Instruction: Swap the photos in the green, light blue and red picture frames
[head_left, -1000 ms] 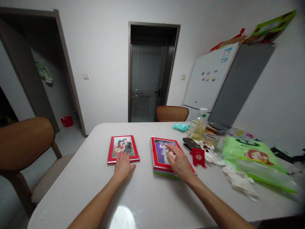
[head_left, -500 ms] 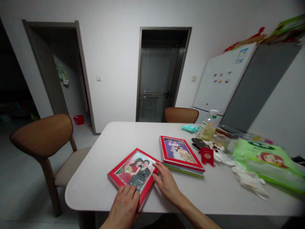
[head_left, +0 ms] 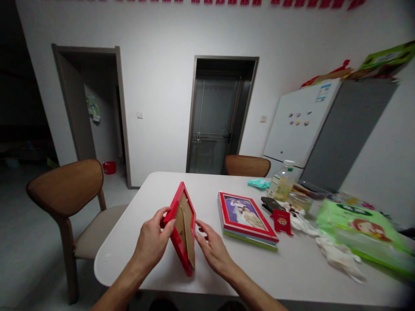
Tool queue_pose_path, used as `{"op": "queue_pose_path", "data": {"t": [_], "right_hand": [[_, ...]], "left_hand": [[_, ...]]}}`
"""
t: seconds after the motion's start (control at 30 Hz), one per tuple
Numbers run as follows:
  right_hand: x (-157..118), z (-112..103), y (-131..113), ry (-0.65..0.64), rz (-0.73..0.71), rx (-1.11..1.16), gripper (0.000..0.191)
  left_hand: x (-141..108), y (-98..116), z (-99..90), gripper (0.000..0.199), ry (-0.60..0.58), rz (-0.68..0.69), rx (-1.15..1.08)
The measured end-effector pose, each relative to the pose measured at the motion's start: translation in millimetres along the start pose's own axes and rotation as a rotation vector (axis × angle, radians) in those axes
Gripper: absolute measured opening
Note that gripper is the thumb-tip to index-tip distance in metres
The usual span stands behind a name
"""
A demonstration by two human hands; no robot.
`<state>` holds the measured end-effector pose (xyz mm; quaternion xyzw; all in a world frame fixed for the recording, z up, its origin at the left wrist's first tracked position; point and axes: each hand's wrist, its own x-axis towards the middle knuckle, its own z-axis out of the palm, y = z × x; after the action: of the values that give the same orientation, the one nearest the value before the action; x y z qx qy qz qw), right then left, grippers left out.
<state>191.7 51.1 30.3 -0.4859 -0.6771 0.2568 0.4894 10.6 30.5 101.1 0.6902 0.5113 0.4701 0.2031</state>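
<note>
A red picture frame point(head_left: 177, 236) stands tilted on its lower edge on the white table. Its brown backing board point(head_left: 185, 224), with an easel flap folded against it or slightly lifted, faces toward me, so the photo side is hidden. My left hand point(head_left: 154, 235) grips the frame's left edge, thumb on the near side. At the right edge, my right hand point(head_left: 212, 248) has its fingers stretched out and a little apart, fingertips at or touching the rim. To the right lies a second red frame point(head_left: 248, 216) with a couple's photo, on top of a stack with a green-edged item beneath.
On the table's right are a bottle point(head_left: 281, 181), a dark phone-like object point(head_left: 270, 205), a red card point(head_left: 282, 221), crumpled tissues point(head_left: 340, 257) and a green tissue pack point(head_left: 363, 233). A teal packet point(head_left: 258, 184) lies at the back. Wooden chairs stand left point(head_left: 66, 188) and behind point(head_left: 248, 165).
The picture frame has gone from lying photo-up to standing tilted with its back showing. My left hand has moved up along its left edge. The view has tipped upward slightly.
</note>
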Motion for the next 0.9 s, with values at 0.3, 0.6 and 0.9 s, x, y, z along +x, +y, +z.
{"op": "queue_pose_path", "data": {"t": [0.3,0.6,0.9], "right_hand": [[-3.6,10.3,18.1,-0.145,-0.046,-0.363,0.034],[-10.7,14.7,24.2,-0.205,-0.082,-0.592,0.028],[-6.4,3.8,8.4,-0.428,-0.179,-0.577,0.03]], "left_hand": [[-39.0,-57.4,23.2,0.042,-0.055,-0.169,0.03],[-68.7,-98.6,49.4,0.045,-0.167,-0.003,0.393],[-59.6,-82.7,44.0,0.032,-0.312,0.139,0.307]]}}
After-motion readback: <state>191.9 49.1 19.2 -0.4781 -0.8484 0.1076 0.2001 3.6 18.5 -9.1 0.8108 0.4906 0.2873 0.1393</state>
